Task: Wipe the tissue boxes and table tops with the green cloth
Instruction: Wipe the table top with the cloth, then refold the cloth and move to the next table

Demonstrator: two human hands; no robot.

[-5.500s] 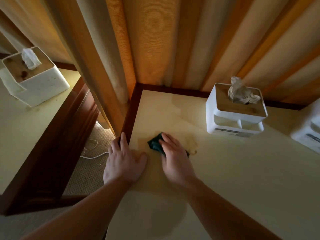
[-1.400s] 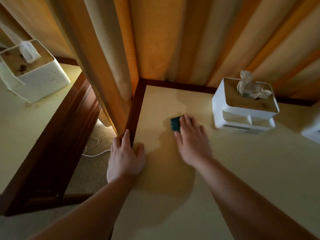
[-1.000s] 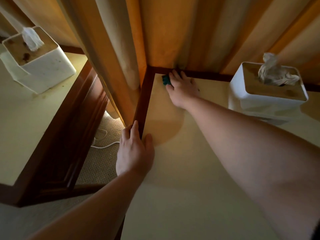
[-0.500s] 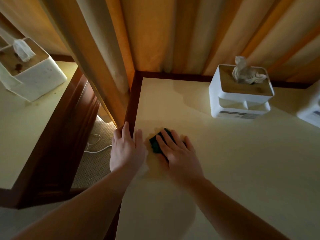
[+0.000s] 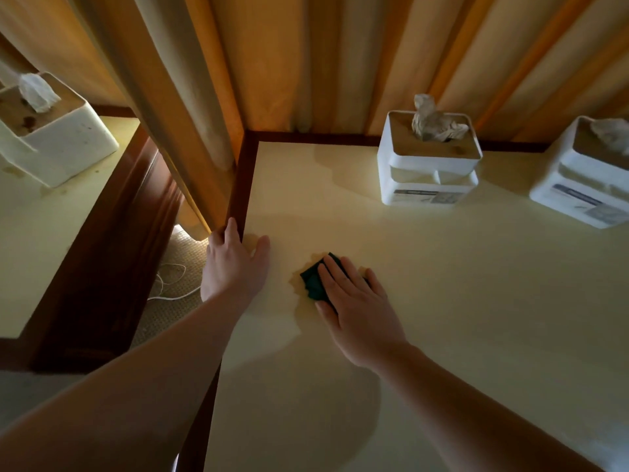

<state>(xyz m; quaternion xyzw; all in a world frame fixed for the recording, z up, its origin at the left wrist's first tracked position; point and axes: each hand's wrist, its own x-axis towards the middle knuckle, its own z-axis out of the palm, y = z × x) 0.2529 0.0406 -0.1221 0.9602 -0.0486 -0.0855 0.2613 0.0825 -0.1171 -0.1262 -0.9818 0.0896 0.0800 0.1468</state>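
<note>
The folded green cloth (image 5: 313, 281) lies on the cream table top (image 5: 459, 318), pressed flat under the fingers of my right hand (image 5: 357, 308); only its left part shows. My left hand (image 5: 235, 264) rests flat on the table's dark wooden left edge, fingers apart, holding nothing. A white tissue box (image 5: 429, 161) with a crumpled tissue stands at the back of this table. A second white tissue box (image 5: 585, 178) stands at the far right. A third tissue box (image 5: 54, 137) sits on the neighbouring table (image 5: 41, 240) at the left.
Orange-beige curtains (image 5: 306, 63) hang behind both tables, with one fold dropping into the gap between them. A white cable (image 5: 170, 287) lies on the woven floor in that gap. Dark wood trim (image 5: 243, 185) borders the table.
My right hand has slid the cloth a little to the right, away from my left hand. The view has shifted so that a second tissue box shows at the far right.
</note>
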